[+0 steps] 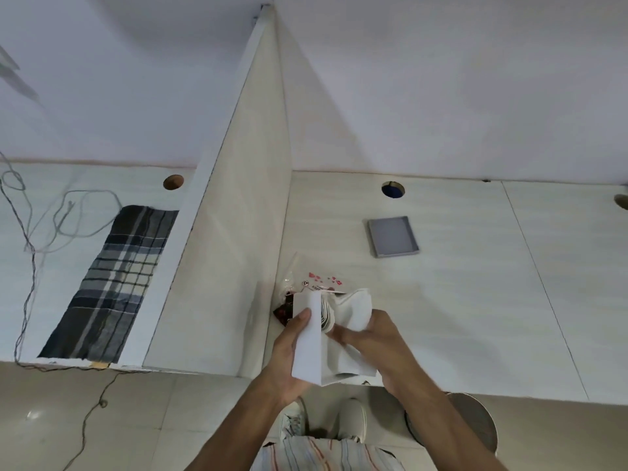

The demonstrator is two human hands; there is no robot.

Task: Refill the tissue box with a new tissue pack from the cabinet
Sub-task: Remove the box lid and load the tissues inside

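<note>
At the near edge of the tabletop, head view: a white tissue box is gripped by the left hand, thumb laid on its side panel, box tilted with its open side toward the right. White tissues are bunched at that opening and pinched by the right hand, fingers closed around the wad. Torn plastic wrapper with red print is seen just behind the box, touching the divider panel. A grey tray is set further back, well apart. A plaid cloth and loose cables are seen left of the divider. Shoes are seen on the floor below.
</note>
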